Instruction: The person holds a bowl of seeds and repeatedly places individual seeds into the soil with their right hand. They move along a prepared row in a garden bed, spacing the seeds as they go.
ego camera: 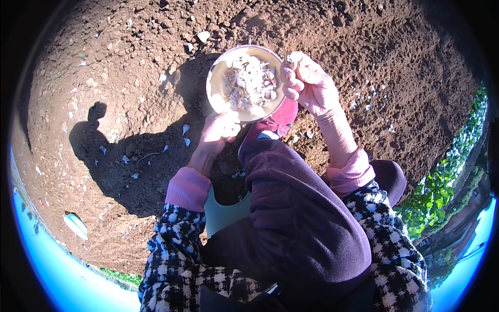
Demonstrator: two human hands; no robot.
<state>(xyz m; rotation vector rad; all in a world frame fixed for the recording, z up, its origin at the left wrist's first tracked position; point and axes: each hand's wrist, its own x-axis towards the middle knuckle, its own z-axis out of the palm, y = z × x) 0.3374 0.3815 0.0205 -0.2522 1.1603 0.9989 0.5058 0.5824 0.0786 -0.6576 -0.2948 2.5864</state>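
Observation:
My left hand (221,128) grips the near left edge of a round, pale bowl (217,85), with strong sunlight washing out the fingers. Inside the bowl lies a heap of garlic cloves (249,80) mixed with loose papery skins. Just right of the rim, my right hand (312,85) pinches a pale garlic clove (294,57) between thumb and fingertips. Its other fingers curl inward, and whether they hold more cloves I cannot tell. The bowl is held above the soil, over my pink shoe (284,115).
Brown, crumbly soil (390,50) surrounds me, with a clove (203,36) and several others scattered left and right. A pale teal plastic stool (224,214) shows beneath me. A pale blue-white object (76,225) lies far left. Leafy green plants (432,195) border the right.

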